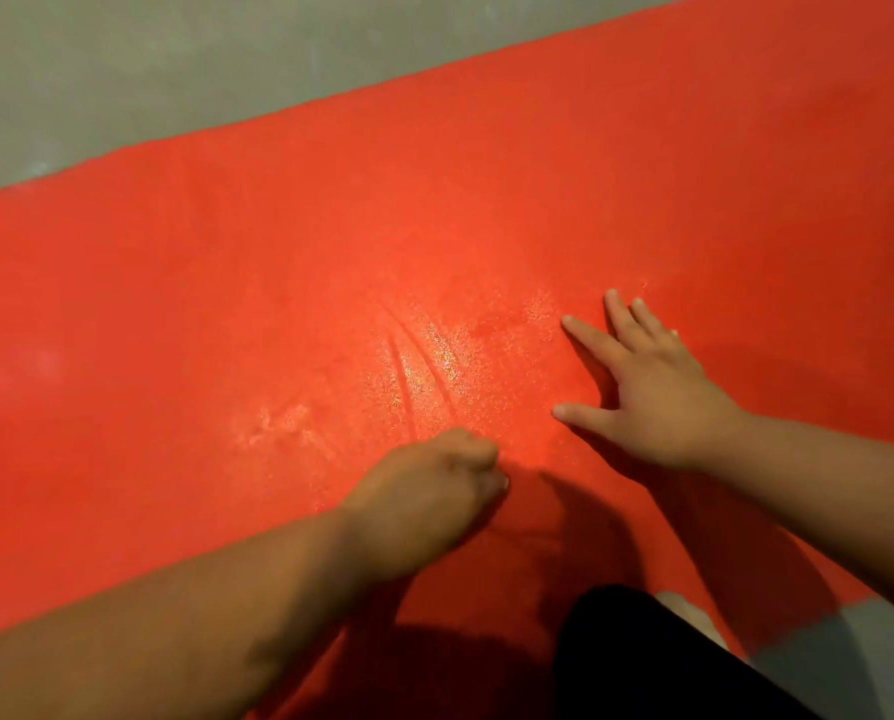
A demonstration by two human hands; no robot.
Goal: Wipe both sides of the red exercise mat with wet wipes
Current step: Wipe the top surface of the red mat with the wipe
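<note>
The red exercise mat (226,283) lies flat on the floor and fills most of the view. A wet, glittering patch with a few creases (434,366) sits in its middle. My left hand (429,491) is curled into a fist and presses knuckles-down on the mat just below that patch. No wipe shows in it, and whatever is under the fist is hidden. My right hand (647,387) lies flat on the mat to the right, fingers spread and straight, holding nothing.
Grey concrete floor (122,70) borders the mat's far edge, and more floor (860,662) shows at the bottom right. A dark-clothed knee (642,662) is at the mat's near edge. A faint pale smudge (44,361) marks the mat's left part.
</note>
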